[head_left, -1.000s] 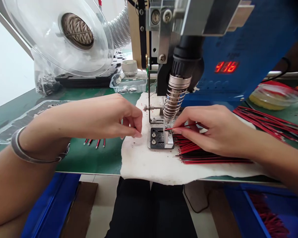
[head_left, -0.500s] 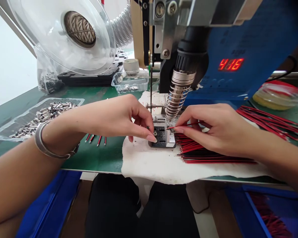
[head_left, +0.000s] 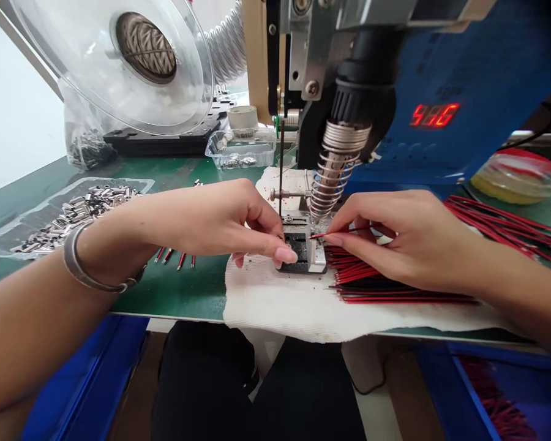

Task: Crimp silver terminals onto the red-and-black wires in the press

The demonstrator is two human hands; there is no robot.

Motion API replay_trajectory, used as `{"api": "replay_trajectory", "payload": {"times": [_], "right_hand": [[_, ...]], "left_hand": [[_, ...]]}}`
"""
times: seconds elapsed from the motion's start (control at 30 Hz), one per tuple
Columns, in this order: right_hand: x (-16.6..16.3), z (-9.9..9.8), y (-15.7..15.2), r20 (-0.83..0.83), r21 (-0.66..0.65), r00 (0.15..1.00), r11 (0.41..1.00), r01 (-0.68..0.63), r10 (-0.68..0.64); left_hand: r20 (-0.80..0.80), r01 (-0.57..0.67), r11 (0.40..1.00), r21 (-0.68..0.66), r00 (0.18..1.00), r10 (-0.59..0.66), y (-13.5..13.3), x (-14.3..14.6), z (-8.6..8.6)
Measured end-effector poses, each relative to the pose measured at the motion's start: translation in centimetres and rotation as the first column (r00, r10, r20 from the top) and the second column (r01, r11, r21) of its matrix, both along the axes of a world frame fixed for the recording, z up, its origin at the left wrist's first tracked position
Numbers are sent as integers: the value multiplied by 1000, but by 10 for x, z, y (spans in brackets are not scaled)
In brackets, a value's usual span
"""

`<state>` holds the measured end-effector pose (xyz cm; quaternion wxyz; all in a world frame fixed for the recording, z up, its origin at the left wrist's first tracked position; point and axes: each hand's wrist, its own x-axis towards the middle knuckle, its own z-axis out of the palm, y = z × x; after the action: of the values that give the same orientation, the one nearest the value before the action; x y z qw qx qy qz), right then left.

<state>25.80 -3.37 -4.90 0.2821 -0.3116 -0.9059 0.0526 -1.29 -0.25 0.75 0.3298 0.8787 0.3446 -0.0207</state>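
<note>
My right hand pinches a thin red wire between thumb and forefinger. The wire's left end lies at the small metal fixture, under the spring-wrapped tip of the soldering head. My left hand is closed at the fixture's left side, thumb over its dark base. A tiny dark piece shows by the left fingertips, too small to name. Beneath my right hand lies a bundle of red and black wires on a white cloth.
Small metal connectors fill a clear tray at left. Several red wire ends stick out beneath my left wrist. Behind stand a clear reel and a plastic box. A blue machine with red digits stands behind my right hand.
My left hand has shifted slightly right, its thumb reaching further over the fixture's base. The right hand keeps the wire at the fixture. The red digits have changed, and the view has shifted slightly.
</note>
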Motion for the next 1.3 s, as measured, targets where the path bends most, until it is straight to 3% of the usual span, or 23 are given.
{"api": "replay_trajectory", "payload": {"times": [0.4,0.5,0.77,1.1,1.3], "right_hand": [[-1,1,0,-1,13,1000,1000,-24,24],[-1,2,0,-2,24,999,999,-39,39],[-1,1,0,-2,63,998,996,-62,63],[1,1,-2,0,77,997,994,-74,75],[2,0,-1,6,84,997,994,-75,75]], "left_hand": [[51,-101,994,39,994,99,-3,10,-5],[18,-84,996,25,996,83,-3,9,-4],[18,-48,977,-206,998,53,-2,5,-8],[11,43,986,-164,999,-42,0,7,-6],[-6,3,985,-173,1000,-4,0,7,-8]]}}
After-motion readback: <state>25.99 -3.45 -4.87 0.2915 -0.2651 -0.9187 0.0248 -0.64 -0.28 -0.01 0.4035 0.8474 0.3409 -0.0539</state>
